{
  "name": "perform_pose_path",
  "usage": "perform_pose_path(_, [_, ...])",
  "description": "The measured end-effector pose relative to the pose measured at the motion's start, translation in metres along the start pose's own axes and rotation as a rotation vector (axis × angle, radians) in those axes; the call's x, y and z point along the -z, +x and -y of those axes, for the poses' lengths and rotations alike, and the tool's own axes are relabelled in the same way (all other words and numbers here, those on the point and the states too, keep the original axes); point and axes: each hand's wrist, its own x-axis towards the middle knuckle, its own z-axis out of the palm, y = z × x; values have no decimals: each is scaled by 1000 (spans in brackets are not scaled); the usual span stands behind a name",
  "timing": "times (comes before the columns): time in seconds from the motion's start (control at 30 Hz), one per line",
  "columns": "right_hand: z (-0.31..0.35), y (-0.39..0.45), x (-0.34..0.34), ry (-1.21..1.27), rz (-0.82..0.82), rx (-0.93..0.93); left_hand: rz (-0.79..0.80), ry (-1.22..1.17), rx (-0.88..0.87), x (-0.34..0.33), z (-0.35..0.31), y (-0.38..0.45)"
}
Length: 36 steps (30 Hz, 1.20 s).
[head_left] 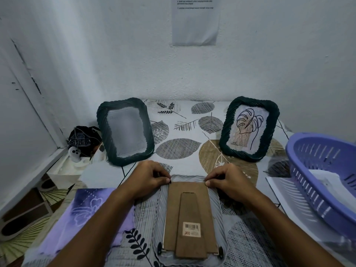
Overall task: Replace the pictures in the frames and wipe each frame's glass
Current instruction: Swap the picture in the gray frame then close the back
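Brown cardboard backing (189, 214) faces up on the pale frame (215, 212) lying face down on the table (181, 166) right before you. Your left hand (148, 178) and right hand (227, 180) each pinch a small clip at its far corners. Two dark green frames (125, 132) stand behind, well apart.

matt cardboard backing (189, 214), seemingly plastic basket (316, 182)

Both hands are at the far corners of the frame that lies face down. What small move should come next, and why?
Probably turn the two far clips aside. The left hand and right hand pinch at the far corners of the brown backing board, which still sits in the face-down frame, so it cannot lift out yet.
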Motion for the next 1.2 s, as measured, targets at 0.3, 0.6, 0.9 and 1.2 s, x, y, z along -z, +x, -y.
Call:
perform_pose_path(0.3, [-2,1,2,-3,25,5,-26,3,19,-2,-2,0])
perform_pose_path(0.6, [-1,1,2,13,27,-15,48,-57,-19,4,2,-4])
perform_pose_path(0.9, [-1,0,1,3,11,-8,17,-45,-4,2,-2,-4])
perform_pose_path(1.2, [-1,1,0,-10,-3,-11,13,-47,1,1,-1,-3])
